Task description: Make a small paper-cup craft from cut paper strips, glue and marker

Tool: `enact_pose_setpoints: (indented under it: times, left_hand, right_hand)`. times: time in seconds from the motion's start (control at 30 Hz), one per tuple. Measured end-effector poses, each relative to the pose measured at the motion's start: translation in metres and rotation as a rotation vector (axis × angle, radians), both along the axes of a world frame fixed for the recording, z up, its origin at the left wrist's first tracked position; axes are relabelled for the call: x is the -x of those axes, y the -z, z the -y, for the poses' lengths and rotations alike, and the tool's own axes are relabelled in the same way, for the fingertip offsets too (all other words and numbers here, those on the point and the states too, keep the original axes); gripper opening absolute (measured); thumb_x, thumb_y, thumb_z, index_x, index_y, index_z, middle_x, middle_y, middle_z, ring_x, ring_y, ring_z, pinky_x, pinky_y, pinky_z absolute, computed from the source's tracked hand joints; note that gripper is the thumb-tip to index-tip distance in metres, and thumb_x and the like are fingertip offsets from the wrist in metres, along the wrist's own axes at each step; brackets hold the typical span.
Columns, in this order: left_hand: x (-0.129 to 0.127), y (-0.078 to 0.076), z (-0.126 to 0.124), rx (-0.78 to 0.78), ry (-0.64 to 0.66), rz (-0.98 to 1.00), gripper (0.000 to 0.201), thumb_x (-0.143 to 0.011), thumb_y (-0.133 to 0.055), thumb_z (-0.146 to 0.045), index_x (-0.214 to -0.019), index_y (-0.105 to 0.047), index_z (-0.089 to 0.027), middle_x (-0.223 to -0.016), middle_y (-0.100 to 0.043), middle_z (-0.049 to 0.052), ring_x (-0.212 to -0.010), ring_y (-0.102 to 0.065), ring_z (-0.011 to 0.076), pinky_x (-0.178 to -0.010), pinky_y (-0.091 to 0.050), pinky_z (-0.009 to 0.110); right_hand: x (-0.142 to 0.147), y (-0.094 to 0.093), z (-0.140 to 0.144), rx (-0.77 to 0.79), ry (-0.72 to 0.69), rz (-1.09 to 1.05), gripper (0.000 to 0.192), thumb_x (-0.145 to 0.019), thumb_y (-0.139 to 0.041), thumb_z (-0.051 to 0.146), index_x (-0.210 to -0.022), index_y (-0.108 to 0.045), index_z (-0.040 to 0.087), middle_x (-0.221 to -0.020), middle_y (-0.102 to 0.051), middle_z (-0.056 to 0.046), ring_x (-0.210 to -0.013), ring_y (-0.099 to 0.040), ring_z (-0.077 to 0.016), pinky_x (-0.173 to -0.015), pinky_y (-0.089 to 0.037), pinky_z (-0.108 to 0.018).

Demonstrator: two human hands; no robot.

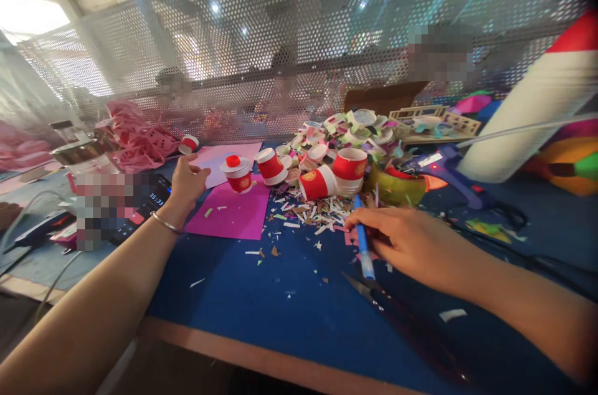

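My right hand (402,239) is closed around a blue pen (362,242) above the blue table, its clear end pointing down toward me. Below that hand lies a pair of scissors (374,298), its dark handles blurred. My left hand (189,180) is empty with its fingers apart, at the left edge of a pale pink sheet (217,158). A red-and-white paper cup (240,182) with a white disc and red pompom on top stands on a magenta sheet (233,217). Other red-and-white paper cups (271,166) stand or lie to its right.
Paper scraps (322,211) and a heap of paper pieces (322,139) cover the middle. A purple glue gun (448,171) with a cable is at right, before a big white roll (527,108). A phone (159,195) lies left; perforated metal panels (256,46) close off the back.
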State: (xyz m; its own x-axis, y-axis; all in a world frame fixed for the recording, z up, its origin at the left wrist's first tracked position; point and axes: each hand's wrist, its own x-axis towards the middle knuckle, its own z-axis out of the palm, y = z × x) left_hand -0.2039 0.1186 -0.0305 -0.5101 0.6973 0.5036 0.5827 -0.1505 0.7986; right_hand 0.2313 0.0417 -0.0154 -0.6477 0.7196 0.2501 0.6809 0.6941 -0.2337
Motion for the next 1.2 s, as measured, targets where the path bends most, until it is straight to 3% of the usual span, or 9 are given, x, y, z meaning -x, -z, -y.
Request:
enact_pose_setpoints:
  times: [0.1, 0.23, 0.33, 0.47, 0.63, 0.73, 0.87, 1.0, 1.2]
  left_hand:
    - [-0.017, -0.012, 0.01, -0.12, -0.049, -0.2, 0.039, -0.089, -0.069, -0.017, -0.126, -0.058, -0.016, -0.092, -0.062, 0.001, -0.077, -0.061, 0.0162, -0.076, -0.054, 0.033]
    - [-0.05, -0.025, 0.027, -0.208, 0.023, -0.497, 0.03, -0.091, -0.061, -0.019, -0.121, -0.061, -0.021, -0.104, -0.065, 0.005, -0.094, -0.059, 0.0217, -0.093, -0.049, 0.041]
    - [-0.073, -0.029, 0.034, -0.172, 0.115, -0.7, 0.028, -0.089, -0.063, -0.023, -0.117, -0.065, -0.023, -0.112, -0.068, 0.007, -0.111, -0.055, 0.0288, -0.108, -0.039, 0.051]
    - [-0.093, -0.036, 0.034, -0.089, 0.21, -0.865, 0.033, -0.088, -0.064, -0.025, -0.121, -0.065, -0.025, -0.123, -0.068, 0.009, -0.118, -0.051, 0.034, -0.108, -0.034, 0.057]
    - [-0.106, -0.056, 0.022, -0.001, 0.293, -0.962, 0.042, -0.082, -0.071, -0.028, -0.123, -0.066, -0.024, -0.127, -0.067, 0.013, -0.125, -0.045, 0.0409, -0.107, -0.031, 0.06]
    - [-0.122, -0.063, 0.018, 0.022, 0.32, -0.963, 0.042, -0.083, -0.071, -0.03, -0.124, -0.066, -0.022, -0.126, -0.067, 0.014, -0.123, -0.046, 0.0407, -0.106, -0.031, 0.059]
    - [-0.158, -0.06, 0.023, 0.043, 0.449, -0.988, 0.041, -0.088, -0.066, -0.038, -0.128, -0.064, -0.026, -0.129, -0.067, 0.01, -0.123, -0.049, 0.0351, -0.105, -0.035, 0.05]
    - [-0.189, -0.05, 0.022, 0.121, 0.574, -1.044, 0.056, -0.079, -0.074, -0.044, -0.131, -0.062, -0.026, -0.114, -0.07, 0.009, -0.116, -0.051, 0.0368, -0.098, -0.04, 0.051]
    - [-0.2, -0.037, 0.014, 0.148, 0.582, -1.018, 0.062, -0.076, -0.076, -0.033, -0.133, -0.057, -0.018, -0.117, -0.067, 0.014, -0.12, -0.052, 0.0399, -0.102, -0.04, 0.058]
  right_hand:
    - [0.0, -0.002, 0.003, -0.075, 0.038, 0.042, 0.03, -0.083, -0.053, 0.01, -0.102, -0.072, 0.022, -0.083, -0.077, -0.004, -0.075, -0.074, -0.0223, -0.066, -0.05, -0.032]
    - [0.003, -0.004, 0.006, -0.104, 0.137, 0.167, 0.027, -0.081, -0.055, 0.009, -0.099, -0.072, 0.022, -0.076, -0.076, -0.004, -0.07, -0.074, -0.0241, -0.059, -0.043, -0.03]
    - [0.005, -0.005, 0.006, -0.096, 0.203, 0.264, 0.023, -0.083, -0.058, 0.012, -0.099, -0.073, 0.022, -0.073, -0.077, -0.006, -0.068, -0.073, -0.0257, -0.055, -0.038, -0.03]
    - [0.006, -0.008, 0.007, -0.083, 0.242, 0.308, 0.017, -0.084, -0.061, 0.014, -0.093, -0.074, 0.021, -0.071, -0.076, -0.007, -0.067, -0.073, -0.0264, -0.054, -0.036, -0.03]
    - [0.006, -0.011, 0.009, -0.077, 0.25, 0.311, 0.015, -0.093, -0.062, 0.029, -0.098, -0.074, 0.02, -0.076, -0.077, -0.011, -0.072, -0.075, -0.0308, -0.055, -0.041, -0.032]
    - [0.005, -0.011, 0.009, -0.072, 0.249, 0.303, 0.016, -0.094, -0.064, 0.03, -0.1, -0.074, 0.02, -0.079, -0.078, -0.011, -0.075, -0.075, -0.0314, -0.056, -0.043, -0.033]
    - [0.003, -0.012, 0.009, -0.065, 0.234, 0.281, 0.015, -0.091, -0.067, 0.029, -0.102, -0.073, 0.021, -0.08, -0.078, -0.01, -0.076, -0.075, -0.03, -0.057, -0.043, -0.032]
    - [0.002, -0.014, 0.01, -0.058, 0.229, 0.254, 0.012, -0.09, -0.068, 0.028, -0.099, -0.072, 0.02, -0.076, -0.076, -0.007, -0.071, -0.074, -0.0278, -0.054, -0.039, -0.03]
    - [0.001, -0.013, 0.009, -0.047, 0.22, 0.206, 0.007, -0.089, -0.071, 0.028, -0.09, -0.071, 0.021, -0.071, -0.074, -0.006, -0.07, -0.073, -0.0263, -0.053, -0.035, -0.029]
